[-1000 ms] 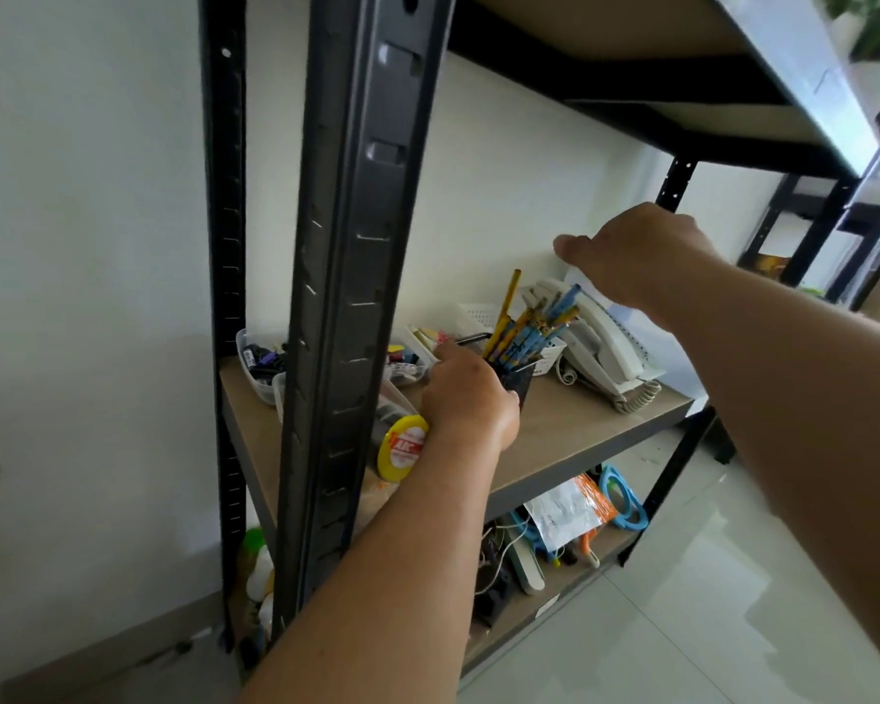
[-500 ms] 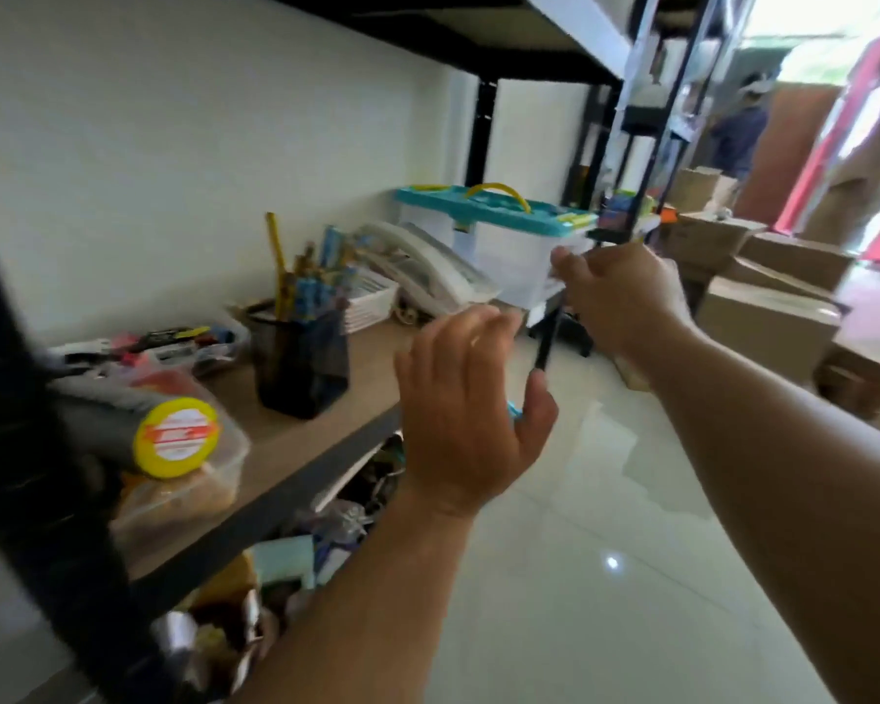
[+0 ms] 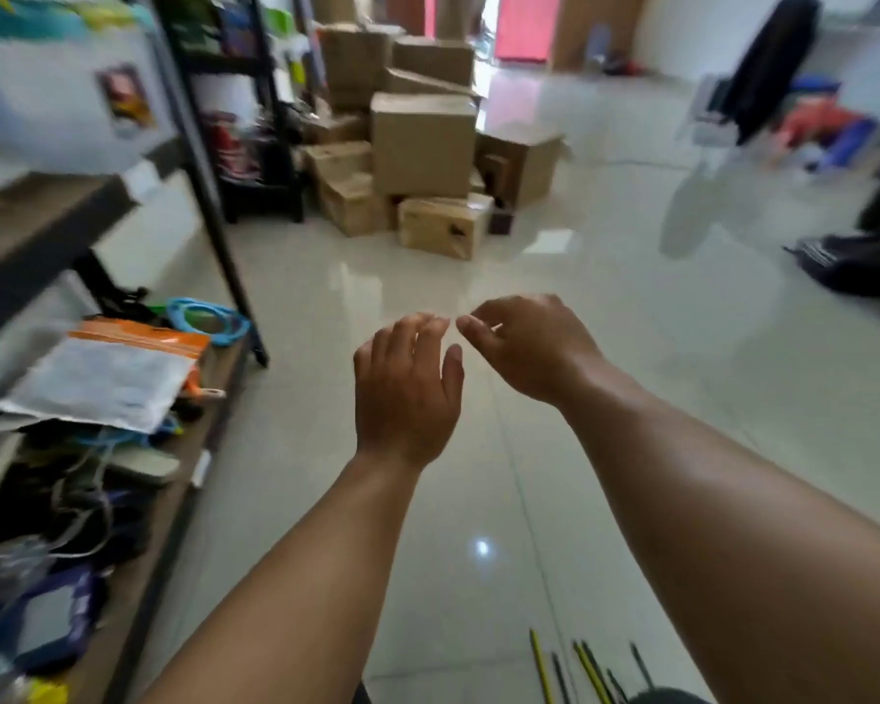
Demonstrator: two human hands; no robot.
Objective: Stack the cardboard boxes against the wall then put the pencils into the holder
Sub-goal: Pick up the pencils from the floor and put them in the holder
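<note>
Here, both hands hang in the air over the glossy tiled floor point(image 3: 656, 378), with bare forearms reaching in from the bottom of the view. The left hand point(image 3: 407, 393) is seen from the back, its fingers relaxed and a little apart, pointing forward, with the thumb out to the right; it holds nothing. The right hand point(image 3: 529, 348) sits just beside it and slightly further forward. Its fingers are loosely curled downward and its thumb tip almost meets the left fingertips; no object shows in its grasp.

The cardboard boxes point(image 3: 422, 144) lie in a loose heap on the floor at the far end of the room, well apart from the hands. Some sit on top of others, and a few low ones at the front are tilted. The heap is just beside the further black rack point(image 3: 270, 144).

The pencils point(image 3: 585, 670), yellow and dark, lie roughly parallel on the floor at the bottom edge of the view, under the right forearm.

On the left stands a nearer rack, with its black post point(image 3: 209, 195) running down to the floor. Its lower shelf point(image 3: 143, 576) carries an orange-topped plastic pouch point(image 3: 102, 378), a blue ring point(image 3: 209, 320) and tangled cables. A blurred white bin with a teal lid point(image 3: 47, 94) sits on the shelf above.
</note>
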